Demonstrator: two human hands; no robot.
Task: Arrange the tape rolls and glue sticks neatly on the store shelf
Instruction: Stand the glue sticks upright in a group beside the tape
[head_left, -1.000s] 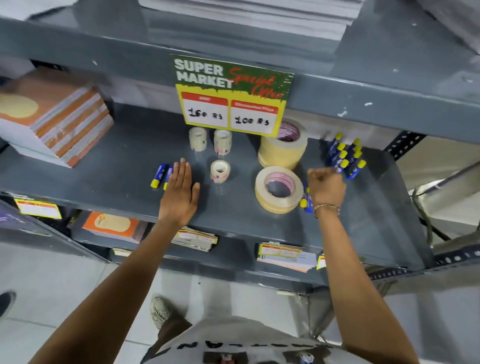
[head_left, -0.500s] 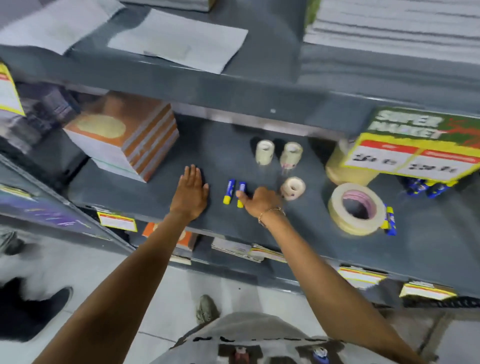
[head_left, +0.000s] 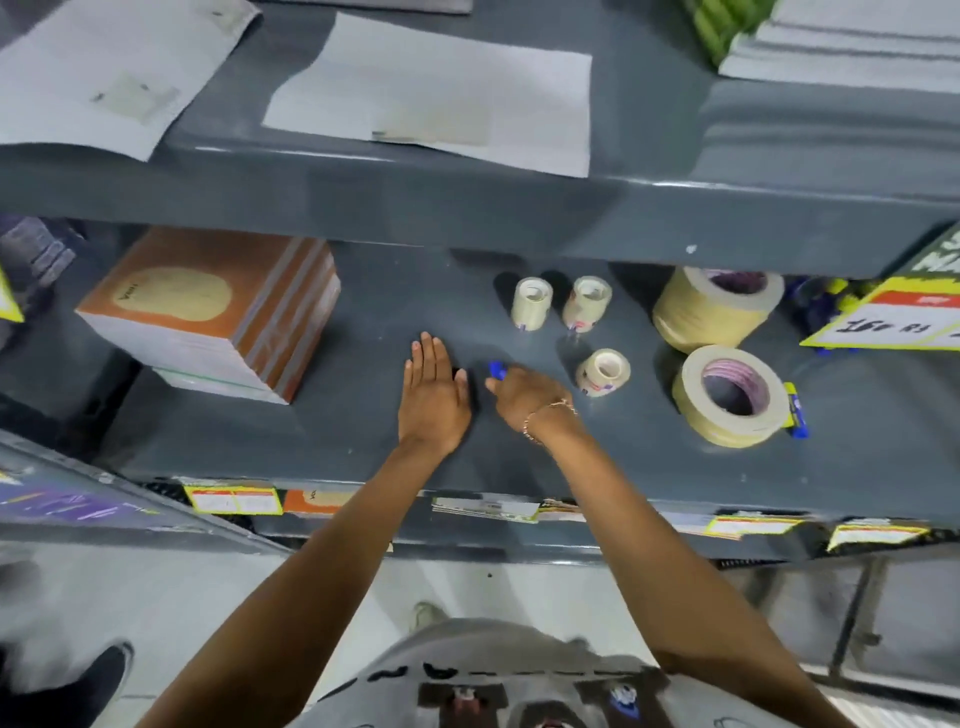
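My left hand (head_left: 434, 395) lies flat on the grey shelf (head_left: 322, 436), fingers together, holding nothing. Right beside it my right hand (head_left: 524, 397) is closed over blue glue sticks (head_left: 497, 370); only a blue tip shows past the fingers. Two small clear tape rolls (head_left: 531, 303) (head_left: 588, 302) stand at the back, and a third small tape roll (head_left: 603, 371) sits just right of my right hand. Two big beige masking tape rolls (head_left: 717, 306) (head_left: 730, 397) lie further right. One blue glue stick (head_left: 795, 410) rests against the nearer big roll. More glue sticks (head_left: 826, 296) stand at the back right.
A stack of orange-covered notebooks (head_left: 213, 312) stands at the left of the shelf. The upper shelf (head_left: 467, 208) overhangs, with white papers (head_left: 431, 98) on it. A yellow price sign (head_left: 893, 322) hangs at the right edge. Lower shelves carry price tags (head_left: 234, 500).
My right hand went from the glue stick by the big tape roll leftward to the two glue sticks beside my left hand and closed over them. The camera swung left.
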